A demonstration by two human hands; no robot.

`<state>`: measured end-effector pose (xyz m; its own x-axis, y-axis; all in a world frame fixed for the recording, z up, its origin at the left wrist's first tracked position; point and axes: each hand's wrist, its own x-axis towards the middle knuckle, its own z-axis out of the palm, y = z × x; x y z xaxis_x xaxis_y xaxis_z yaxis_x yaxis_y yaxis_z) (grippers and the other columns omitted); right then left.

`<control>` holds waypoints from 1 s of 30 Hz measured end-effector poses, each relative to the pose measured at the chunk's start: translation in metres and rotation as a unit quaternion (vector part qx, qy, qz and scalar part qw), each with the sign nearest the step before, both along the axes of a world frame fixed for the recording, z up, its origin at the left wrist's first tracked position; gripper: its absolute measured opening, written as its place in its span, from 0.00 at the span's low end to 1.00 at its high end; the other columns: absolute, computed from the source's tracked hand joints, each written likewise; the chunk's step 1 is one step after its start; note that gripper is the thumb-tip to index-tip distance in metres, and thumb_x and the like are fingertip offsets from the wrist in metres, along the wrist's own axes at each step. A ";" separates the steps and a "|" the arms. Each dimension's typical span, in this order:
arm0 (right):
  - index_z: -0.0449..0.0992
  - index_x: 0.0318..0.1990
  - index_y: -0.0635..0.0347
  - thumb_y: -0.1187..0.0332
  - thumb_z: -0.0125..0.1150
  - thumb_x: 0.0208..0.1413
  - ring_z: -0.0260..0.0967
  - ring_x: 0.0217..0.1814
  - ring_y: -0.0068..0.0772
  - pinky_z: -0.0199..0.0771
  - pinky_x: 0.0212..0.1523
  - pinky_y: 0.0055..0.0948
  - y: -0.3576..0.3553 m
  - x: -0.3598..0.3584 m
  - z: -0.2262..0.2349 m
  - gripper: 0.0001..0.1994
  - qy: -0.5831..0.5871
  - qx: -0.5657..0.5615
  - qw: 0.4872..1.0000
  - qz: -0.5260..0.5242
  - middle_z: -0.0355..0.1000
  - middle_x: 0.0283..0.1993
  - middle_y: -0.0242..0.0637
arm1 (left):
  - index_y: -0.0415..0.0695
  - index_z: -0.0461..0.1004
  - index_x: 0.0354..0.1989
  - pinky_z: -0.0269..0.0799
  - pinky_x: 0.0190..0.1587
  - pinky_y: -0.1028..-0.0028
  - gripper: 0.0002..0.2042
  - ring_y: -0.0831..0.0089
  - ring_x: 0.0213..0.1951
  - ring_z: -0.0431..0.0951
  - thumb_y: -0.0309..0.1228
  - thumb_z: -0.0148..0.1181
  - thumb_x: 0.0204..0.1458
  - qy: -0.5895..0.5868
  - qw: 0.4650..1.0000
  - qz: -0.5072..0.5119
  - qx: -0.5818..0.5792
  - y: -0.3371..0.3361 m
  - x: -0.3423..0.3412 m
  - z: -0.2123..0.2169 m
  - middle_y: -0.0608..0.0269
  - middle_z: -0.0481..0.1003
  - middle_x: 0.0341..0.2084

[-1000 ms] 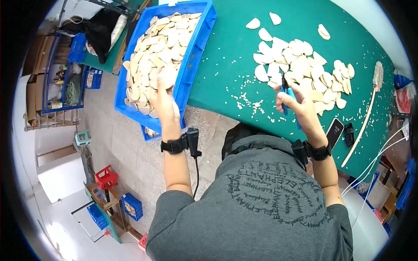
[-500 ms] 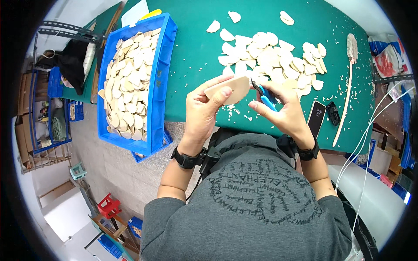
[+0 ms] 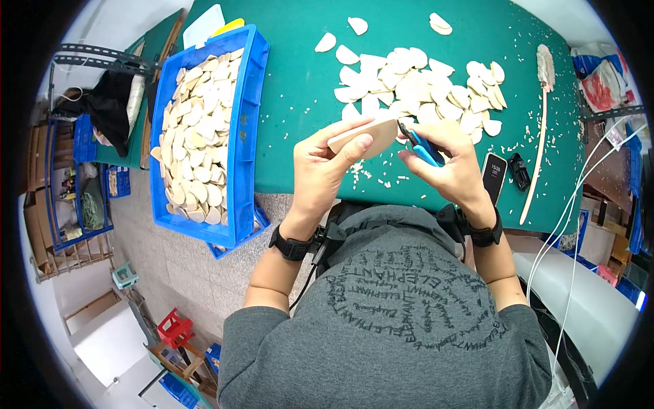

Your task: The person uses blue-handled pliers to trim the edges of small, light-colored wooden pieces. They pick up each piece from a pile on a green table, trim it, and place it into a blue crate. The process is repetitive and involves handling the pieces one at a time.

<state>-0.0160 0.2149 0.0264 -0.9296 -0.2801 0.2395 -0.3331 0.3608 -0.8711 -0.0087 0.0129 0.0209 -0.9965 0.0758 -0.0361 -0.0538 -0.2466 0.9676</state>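
Observation:
My left hand (image 3: 319, 162) pinches a flat cream half-round piece (image 3: 379, 141) between thumb and fingers, holding it tilted above the table. Wrapped around blue-handled nippers (image 3: 428, 151), my right hand (image 3: 453, 167) has their dark jaws at the piece's right edge. Whether the jaws touch that edge I cannot make out. Beyond both hands, a loose heap of similar cream pieces (image 3: 413, 86) lies on the green table (image 3: 300, 75). Small pale trimmings are scattered beneath and around the hands.
A blue crate (image 3: 245, 136) full of cream pieces stands to the left. On the right lie a phone (image 3: 494, 176), a small black object (image 3: 519, 172) and a long-handled brush (image 3: 544, 102). White cables (image 3: 579, 184) hang by the table's right edge.
The held piece and the nippers have shifted slightly right, and the piece is tilted a little differently. The nippers' handles look closer together. Both hands keep their holds.

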 end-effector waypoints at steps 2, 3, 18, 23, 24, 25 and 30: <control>0.77 0.45 0.62 0.71 0.69 0.43 0.72 0.32 0.19 0.72 0.35 0.21 0.002 0.000 -0.004 0.18 -0.019 0.010 1.000 0.002 0.77 0.33 0.36 | 0.36 0.75 0.47 0.73 0.43 0.78 0.16 0.77 0.40 0.77 0.30 0.65 0.51 -0.002 1.000 -0.004 -0.003 0.000 -0.001 -0.001 0.58 0.78 0.40; 0.77 0.45 0.62 0.70 0.69 0.44 0.71 0.33 0.19 0.72 0.35 0.21 0.002 0.000 -0.005 0.18 -0.027 0.007 1.000 0.003 0.76 0.34 0.35 | 0.35 0.75 0.47 0.73 0.43 0.78 0.16 0.77 0.40 0.77 0.29 0.65 0.51 -0.007 1.000 -0.006 -0.004 -0.001 -0.002 -0.002 0.57 0.78 0.40; 0.72 0.42 0.64 0.62 0.61 0.56 0.65 0.29 0.18 0.65 0.31 0.20 -0.030 -0.016 -0.009 0.14 -0.325 -0.338 0.876 0.115 0.68 0.30 0.30 | 0.33 0.71 0.48 0.78 0.37 0.75 0.17 0.72 0.38 0.80 0.32 0.60 0.53 -0.176 0.962 -0.113 0.176 -0.019 0.003 -0.013 0.55 0.77 0.39; 0.70 0.44 0.63 0.63 0.58 0.57 0.66 0.30 0.21 0.65 0.32 0.21 -0.043 -0.021 -0.027 0.14 -0.374 -0.325 0.863 0.096 0.68 0.31 0.31 | 0.34 0.72 0.47 0.77 0.39 0.74 0.15 0.71 0.38 0.80 0.28 0.60 0.53 -0.161 0.982 -0.042 0.093 -0.040 0.020 -0.019 0.54 0.77 0.39; 0.70 0.45 0.64 0.62 0.57 0.58 0.66 0.32 0.22 0.66 0.33 0.23 -0.040 -0.025 -0.033 0.15 -0.382 -0.332 0.858 0.092 0.68 0.32 0.32 | 0.33 0.72 0.47 0.77 0.39 0.75 0.15 0.71 0.38 0.79 0.28 0.60 0.53 -0.146 0.988 -0.002 0.056 -0.054 0.024 -0.023 0.54 0.77 0.39; 0.69 0.46 0.64 0.62 0.56 0.58 0.66 0.34 0.23 0.66 0.35 0.25 -0.036 -0.027 -0.040 0.15 -0.389 -0.338 0.853 0.087 0.68 0.33 0.32 | 0.33 0.71 0.47 0.77 0.40 0.75 0.15 0.72 0.38 0.79 0.27 0.60 0.53 -0.130 0.991 0.036 0.019 -0.072 0.026 -0.027 0.55 0.77 0.39; 0.70 0.45 0.65 0.63 0.59 0.56 0.66 0.31 0.21 0.66 0.32 0.21 -0.006 -0.024 -0.047 0.15 -0.363 -0.379 0.851 -0.025 0.68 0.30 0.32 | 0.36 0.73 0.44 0.77 0.40 0.76 0.11 0.73 0.38 0.79 0.29 0.56 0.57 -0.016 0.921 0.388 0.025 -0.214 0.023 -0.033 0.57 0.78 0.38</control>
